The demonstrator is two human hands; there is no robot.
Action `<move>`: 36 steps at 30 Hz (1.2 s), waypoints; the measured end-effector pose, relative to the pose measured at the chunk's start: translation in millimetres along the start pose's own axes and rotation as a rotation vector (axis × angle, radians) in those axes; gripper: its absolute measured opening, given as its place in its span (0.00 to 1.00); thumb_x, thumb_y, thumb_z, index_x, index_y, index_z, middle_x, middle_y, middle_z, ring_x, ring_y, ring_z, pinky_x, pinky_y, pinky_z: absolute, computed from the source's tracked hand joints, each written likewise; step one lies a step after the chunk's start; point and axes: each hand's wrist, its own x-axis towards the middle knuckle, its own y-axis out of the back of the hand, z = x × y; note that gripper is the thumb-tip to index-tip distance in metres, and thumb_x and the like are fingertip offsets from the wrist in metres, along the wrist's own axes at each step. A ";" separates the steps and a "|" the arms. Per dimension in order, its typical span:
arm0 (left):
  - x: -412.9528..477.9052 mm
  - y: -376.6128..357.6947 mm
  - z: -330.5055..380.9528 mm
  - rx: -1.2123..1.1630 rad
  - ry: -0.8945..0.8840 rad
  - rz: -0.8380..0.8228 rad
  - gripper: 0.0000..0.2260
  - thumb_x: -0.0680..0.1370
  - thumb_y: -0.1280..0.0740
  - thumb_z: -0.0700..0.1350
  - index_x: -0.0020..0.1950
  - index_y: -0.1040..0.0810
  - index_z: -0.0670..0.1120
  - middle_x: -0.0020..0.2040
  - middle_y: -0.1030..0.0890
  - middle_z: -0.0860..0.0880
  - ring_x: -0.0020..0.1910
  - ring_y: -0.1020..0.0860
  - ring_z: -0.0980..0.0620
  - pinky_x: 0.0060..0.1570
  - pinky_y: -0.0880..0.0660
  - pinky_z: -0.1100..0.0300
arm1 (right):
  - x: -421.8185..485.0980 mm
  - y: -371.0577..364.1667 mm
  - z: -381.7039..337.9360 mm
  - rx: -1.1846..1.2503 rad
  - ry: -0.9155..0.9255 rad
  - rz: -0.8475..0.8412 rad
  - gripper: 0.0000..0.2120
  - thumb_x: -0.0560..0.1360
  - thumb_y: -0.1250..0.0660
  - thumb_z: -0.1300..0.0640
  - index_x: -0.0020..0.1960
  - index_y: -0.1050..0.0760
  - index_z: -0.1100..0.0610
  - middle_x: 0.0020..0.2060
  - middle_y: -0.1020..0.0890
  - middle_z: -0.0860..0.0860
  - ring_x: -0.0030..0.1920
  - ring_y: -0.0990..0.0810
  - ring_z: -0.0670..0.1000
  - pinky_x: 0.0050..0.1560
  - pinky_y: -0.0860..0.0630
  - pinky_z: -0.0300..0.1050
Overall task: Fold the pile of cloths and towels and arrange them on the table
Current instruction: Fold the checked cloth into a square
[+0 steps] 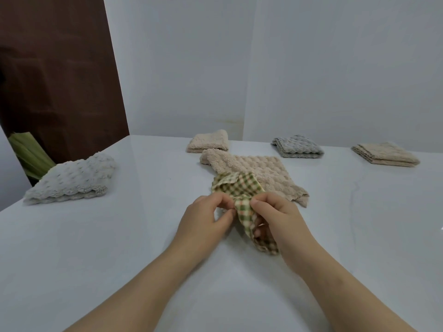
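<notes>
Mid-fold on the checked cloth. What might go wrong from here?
1. The checked cloth is bunched and twisted between the left hand and right hand, which pinch it close together; a fold from here would likely come out uneven.
2. Its far end lies on the unfolded beige towel; pulling may drag or rumple that towel.
3. The folded white towel sits near the table's left edge; a nudge might tip it off.

Four folded towels (72, 178), one unfolded towel (260, 167), one checked cloth (239, 186)
</notes>
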 end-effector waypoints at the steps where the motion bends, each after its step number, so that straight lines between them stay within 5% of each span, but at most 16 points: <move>1: -0.5 0.6 1.4 -0.010 -0.013 0.005 0.06 0.75 0.35 0.43 0.41 0.26 0.55 0.43 0.20 0.58 0.48 0.25 0.61 0.48 0.33 0.72 | -1.5 -0.7 -1.0 0.018 0.025 -0.011 0.11 0.75 0.37 0.61 0.35 0.25 0.54 0.23 0.26 0.46 0.24 0.28 0.45 0.31 0.29 0.39; 6: -2.1 6.7 12.8 -0.189 -0.027 0.119 0.07 0.75 0.33 0.41 0.39 0.26 0.51 0.37 0.20 0.54 0.40 0.23 0.60 0.43 0.29 0.68 | -4.8 -1.8 -3.9 0.077 0.155 -0.087 0.15 0.75 0.38 0.63 0.44 0.21 0.43 0.39 0.22 0.46 0.36 0.24 0.43 0.37 0.27 0.35; 11: -1.1 7.8 13.5 -0.251 -0.004 0.152 0.08 0.75 0.34 0.38 0.39 0.26 0.50 0.36 0.21 0.54 0.37 0.23 0.58 0.39 0.29 0.70 | -7.0 -4.0 -3.7 0.058 0.084 -0.147 0.15 0.75 0.40 0.68 0.42 0.21 0.51 0.32 0.19 0.45 0.31 0.24 0.44 0.32 0.26 0.34; 19: -3.7 3.0 12.7 0.049 -0.156 0.183 0.10 0.75 0.35 0.39 0.40 0.31 0.53 0.41 0.27 0.57 0.43 0.27 0.58 0.43 0.31 0.65 | -8.6 -9.3 -1.2 -0.037 0.163 -0.165 0.10 0.64 0.31 0.59 0.37 0.23 0.43 0.32 0.21 0.47 0.30 0.26 0.45 0.33 0.28 0.39; 21: -4.2 2.7 13.5 0.047 -0.174 0.179 0.12 0.75 0.36 0.39 0.40 0.32 0.55 0.41 0.27 0.57 0.43 0.27 0.59 0.44 0.31 0.66 | -6.3 -7.2 -0.1 -0.051 0.204 -0.120 0.13 0.68 0.30 0.63 0.35 0.24 0.44 0.32 0.22 0.48 0.33 0.26 0.48 0.34 0.29 0.42; 29: 1.4 11.0 11.7 -0.028 -0.081 0.237 0.08 0.76 0.36 0.39 0.40 0.30 0.51 0.41 0.25 0.56 0.43 0.27 0.57 0.44 0.30 0.65 | -3.0 -4.1 2.1 -0.079 0.251 -0.047 0.13 0.70 0.33 0.66 0.33 0.28 0.50 0.29 0.26 0.47 0.34 0.28 0.49 0.36 0.30 0.44; 32: 8.0 20.9 3.6 -0.131 0.058 0.313 0.10 0.77 0.37 0.40 0.39 0.30 0.52 0.38 0.24 0.54 0.36 0.26 0.62 0.37 0.32 0.72 | -0.2 -0.6 0.6 -0.060 0.264 0.026 0.12 0.70 0.32 0.66 0.34 0.30 0.53 0.30 0.25 0.47 0.35 0.28 0.50 0.39 0.29 0.48; 36: 18.3 28.8 -13.3 -0.345 0.288 0.367 0.09 0.78 0.37 0.43 0.38 0.30 0.50 0.34 0.22 0.48 0.37 0.25 0.47 0.41 0.30 0.55 | 5.9 6.0 1.7 -0.083 0.304 0.179 0.13 0.71 0.33 0.66 0.34 0.32 0.54 0.27 0.25 0.40 0.33 0.27 0.43 0.40 0.29 0.42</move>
